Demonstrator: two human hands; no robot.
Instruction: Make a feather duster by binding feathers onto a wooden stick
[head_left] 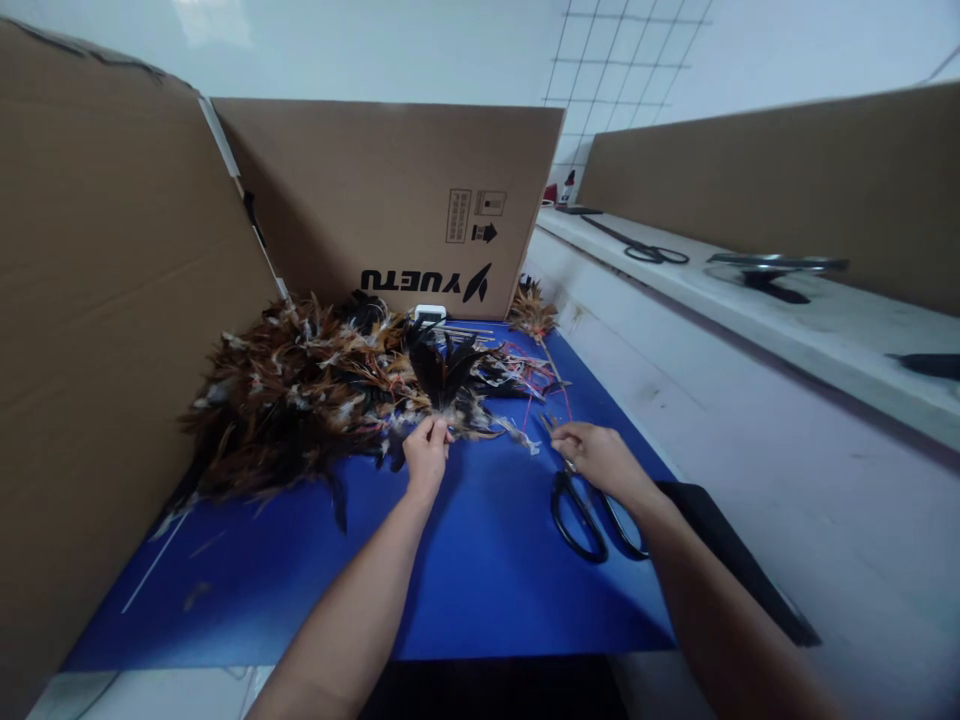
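My left hand (427,452) pinches the base of a bunch of dark feathers (442,370), which fans upward from the fingers. To the right, my right hand (598,458) is closed around the blade part of a pair of scissors (579,520). The tips stick out past the fingers and the black looped handles point toward me. Beyond my left hand and to its left spreads a large pile of brown and black feathers (300,390). Pink and white strings (529,370) lie tangled beyond my hands.
Cardboard panels (315,190) stand at the back and left of the blue tabletop (480,560). A dark flat object (731,550) lies by my right forearm. On the right ledge (697,290) rest more black-handled scissors (656,253). One brown feather bundle (534,310) sits at the back.
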